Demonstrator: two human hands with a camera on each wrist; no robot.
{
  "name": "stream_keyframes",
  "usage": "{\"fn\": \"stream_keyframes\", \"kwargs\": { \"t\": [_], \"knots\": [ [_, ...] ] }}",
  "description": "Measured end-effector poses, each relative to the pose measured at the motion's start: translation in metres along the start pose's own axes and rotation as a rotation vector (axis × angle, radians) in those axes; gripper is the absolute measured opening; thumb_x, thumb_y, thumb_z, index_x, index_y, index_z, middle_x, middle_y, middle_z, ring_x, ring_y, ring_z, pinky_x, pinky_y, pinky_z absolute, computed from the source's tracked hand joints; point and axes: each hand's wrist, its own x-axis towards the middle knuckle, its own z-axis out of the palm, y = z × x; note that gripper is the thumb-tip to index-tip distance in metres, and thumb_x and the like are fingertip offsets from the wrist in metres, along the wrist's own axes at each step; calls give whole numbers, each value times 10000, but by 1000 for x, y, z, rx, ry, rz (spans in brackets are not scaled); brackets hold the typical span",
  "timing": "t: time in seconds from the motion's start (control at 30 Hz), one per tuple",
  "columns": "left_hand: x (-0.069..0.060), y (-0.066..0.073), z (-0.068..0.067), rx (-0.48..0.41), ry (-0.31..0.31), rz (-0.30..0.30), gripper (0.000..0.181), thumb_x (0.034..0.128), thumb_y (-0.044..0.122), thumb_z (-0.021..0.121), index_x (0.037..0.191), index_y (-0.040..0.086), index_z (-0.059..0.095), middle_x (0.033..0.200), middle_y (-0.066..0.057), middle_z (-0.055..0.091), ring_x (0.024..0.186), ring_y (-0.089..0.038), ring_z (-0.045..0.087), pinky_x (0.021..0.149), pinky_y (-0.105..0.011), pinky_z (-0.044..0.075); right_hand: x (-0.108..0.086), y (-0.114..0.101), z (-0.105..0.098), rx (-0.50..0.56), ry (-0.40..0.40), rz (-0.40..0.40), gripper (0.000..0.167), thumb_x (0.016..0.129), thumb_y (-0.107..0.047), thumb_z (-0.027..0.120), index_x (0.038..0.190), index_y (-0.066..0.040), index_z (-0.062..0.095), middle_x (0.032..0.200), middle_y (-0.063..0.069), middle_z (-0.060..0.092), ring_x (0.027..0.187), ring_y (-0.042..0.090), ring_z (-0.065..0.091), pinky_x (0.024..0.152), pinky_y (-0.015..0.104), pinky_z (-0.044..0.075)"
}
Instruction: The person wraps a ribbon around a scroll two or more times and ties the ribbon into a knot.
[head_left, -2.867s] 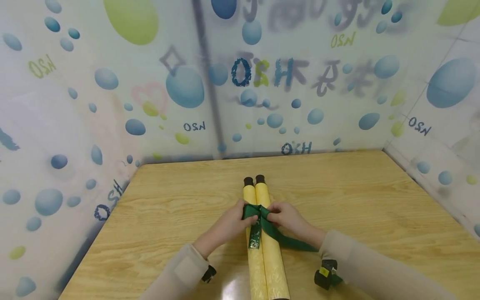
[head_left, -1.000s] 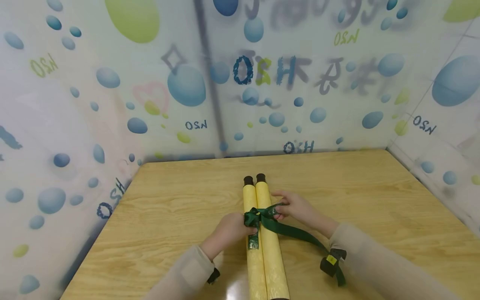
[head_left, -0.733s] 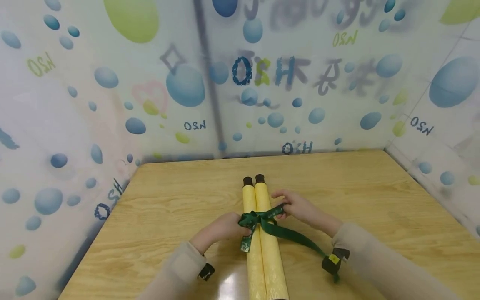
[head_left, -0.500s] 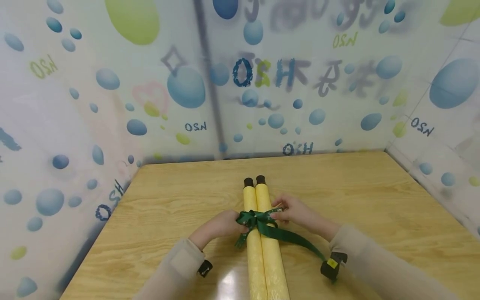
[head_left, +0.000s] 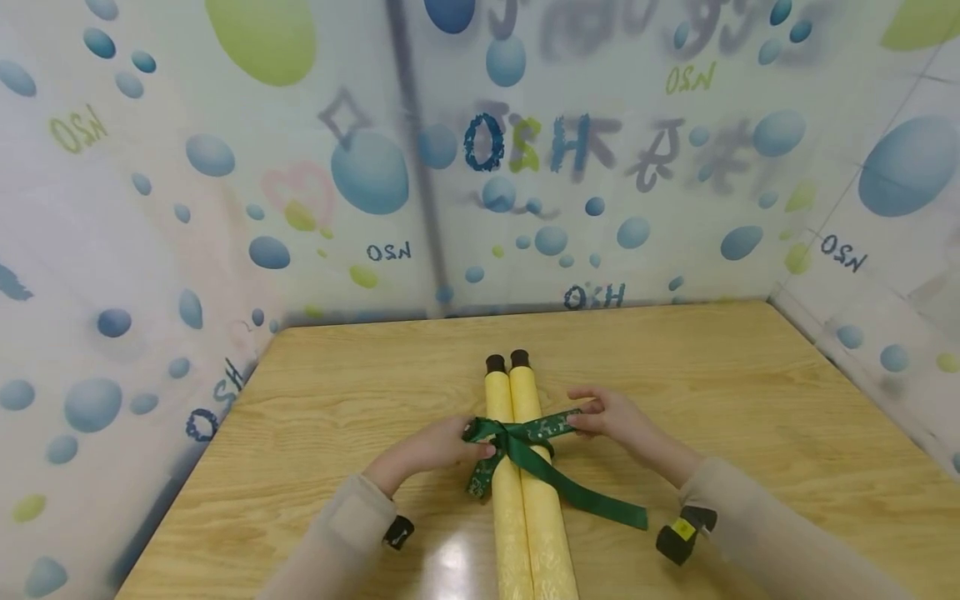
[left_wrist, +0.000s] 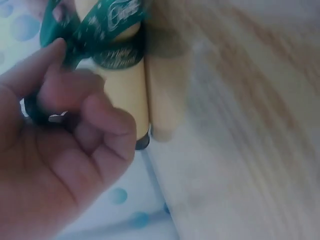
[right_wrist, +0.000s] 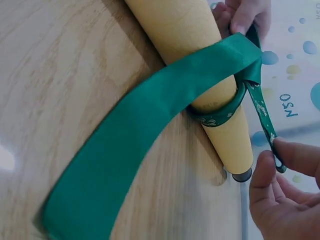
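Observation:
Two yellow rolls with black end caps, looking like scrolls, lie side by side: the left roll [head_left: 512,533] and the right roll [head_left: 550,533]. A dark green printed ribbon [head_left: 600,502] goes round both, with a bow-like knot on top. My left hand [head_left: 431,446] pinches a ribbon loop left of the knot, thumb and finger round it. To the right, my right hand [head_left: 615,423] pinches a ribbon loop between thumb and fingertip, as the right wrist view shows too. One plain green tail stretches toward the lower right, and a shorter printed tail hangs at the left.
A wooden table [head_left: 360,367] carries the rolls. Behind it stands a wall [head_left: 315,267] covered with blue and green drop prints, with further walls at both sides. A black wrist device [head_left: 678,542] is strapped under the right sleeve, another [head_left: 398,532] under the left.
My hands have moved apart, the left leftward and the right rightward, drawing out the loops. The long tail that ran to the right wrist now lies free of it. The rolls have stayed put.

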Motion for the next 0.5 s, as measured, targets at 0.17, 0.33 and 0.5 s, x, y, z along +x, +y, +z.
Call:
{"fn": "stream_keyframes", "kwargs": {
  "t": [0.17, 0.33, 0.5],
  "knots": [
    [-5, -1, -10, -142, 11, 119, 334, 939, 254, 573, 1114, -26, 520, 785, -149, 642, 647, -232, 604, 633, -407, 516, -2, 2, 0, 15, 30, 27, 524, 893, -90, 616, 1320, 109, 387, 927, 146, 621, 824, 267, 613, 740, 365, 514],
    [-5, -6, -12, -156, 93, 172, 322, 961, 258, 526, 915, -53, 595, 672, -87, 612, 578, -189, 596, 610, -397, 529, -3, 4, 1, 35, 21, 8, 517, 893, -65, 608, 1318, 124, 381, 869, 98, 618, 821, 264, 614, 735, 354, 514],
    [-9, -12, -11, -135, 127, 123, 286, 960, 198, 526, 794, -28, 584, 600, -29, 575, 547, -144, 563, 574, -347, 516, -7, 9, -1, 30, 32, -5, 500, 885, -39, 604, 1305, 131, 393, 852, 99, 588, 793, 234, 607, 746, 366, 516]
  ]
}}
